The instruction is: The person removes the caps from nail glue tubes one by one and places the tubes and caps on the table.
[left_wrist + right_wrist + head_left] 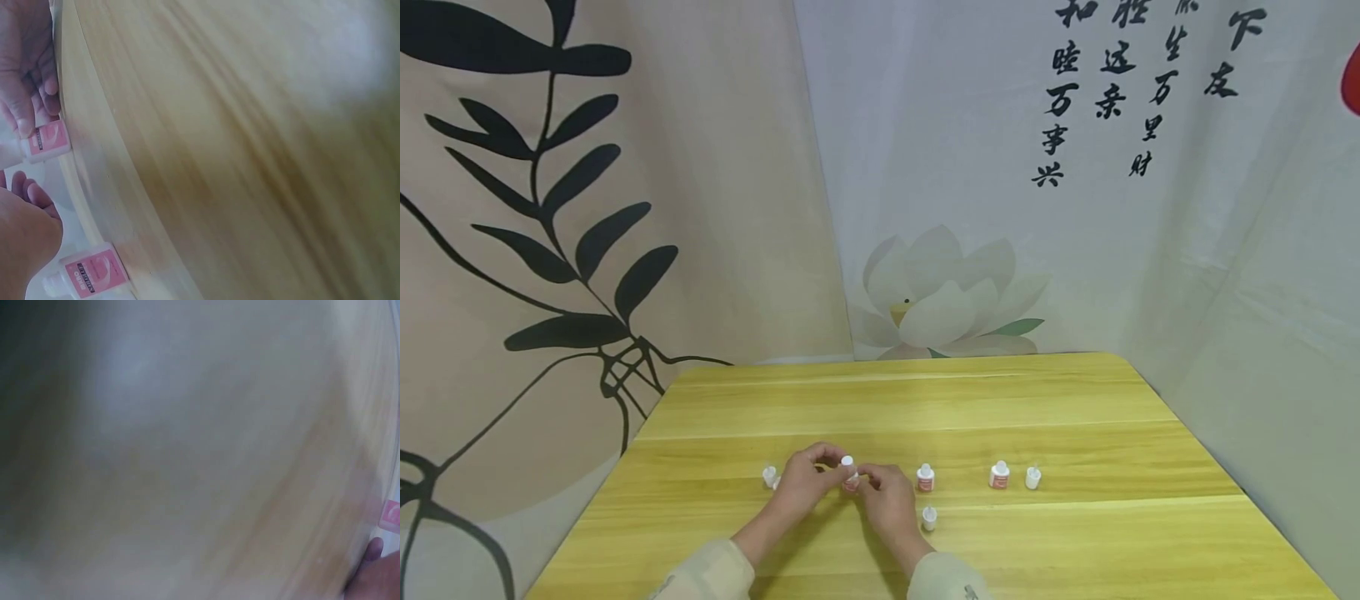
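In the head view, my left hand (805,483) pinches a small white bottle (850,482) with a pink label between thumb and fingertips. The white top of this bottle points up. Close on its right is my right hand (889,502), fingers loosely bent near the bottle. In the left wrist view, a gap shows between the right hand (28,234) and the held bottle (49,139), whose label looks like nail glue. Another such bottle (926,477) stands just beyond the right hand. The right wrist view shows only a finger and part of a pink label (391,515) at its edge.
A third pink-labelled bottle (999,475) stands farther right, beside a small white cap-like piece (1033,477). Similar white pieces are near the right wrist (929,518) and left of the left hand (770,476). The wooden table (1075,550) meets printed curtains behind.
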### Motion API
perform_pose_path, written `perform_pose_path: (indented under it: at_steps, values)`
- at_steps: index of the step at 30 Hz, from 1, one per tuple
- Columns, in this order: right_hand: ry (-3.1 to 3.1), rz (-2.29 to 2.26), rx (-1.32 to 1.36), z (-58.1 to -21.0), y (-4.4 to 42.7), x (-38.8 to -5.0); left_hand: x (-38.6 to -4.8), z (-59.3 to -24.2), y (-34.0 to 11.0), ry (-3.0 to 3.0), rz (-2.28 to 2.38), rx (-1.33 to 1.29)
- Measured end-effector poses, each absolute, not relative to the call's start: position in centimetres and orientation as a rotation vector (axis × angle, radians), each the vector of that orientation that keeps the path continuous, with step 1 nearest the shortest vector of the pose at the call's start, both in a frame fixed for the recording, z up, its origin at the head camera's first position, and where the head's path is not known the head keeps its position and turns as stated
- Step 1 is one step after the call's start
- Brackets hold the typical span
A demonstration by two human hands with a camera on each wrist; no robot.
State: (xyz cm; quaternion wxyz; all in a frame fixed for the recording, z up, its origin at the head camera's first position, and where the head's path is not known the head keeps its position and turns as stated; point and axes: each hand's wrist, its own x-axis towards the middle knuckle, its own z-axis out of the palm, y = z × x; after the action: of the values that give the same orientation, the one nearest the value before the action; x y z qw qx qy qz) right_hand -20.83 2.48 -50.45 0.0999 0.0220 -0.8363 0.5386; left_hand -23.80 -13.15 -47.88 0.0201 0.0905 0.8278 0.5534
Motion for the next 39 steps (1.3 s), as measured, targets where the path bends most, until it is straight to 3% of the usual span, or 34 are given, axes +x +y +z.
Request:
perform_pose_path:
  at_steps: [39]
  values:
    - [-2.464, 1.612, 0.088, -50.51, 2.51, -20.84, -23.80, -47.83, -13.68, 2.524, 1.691, 0.342]
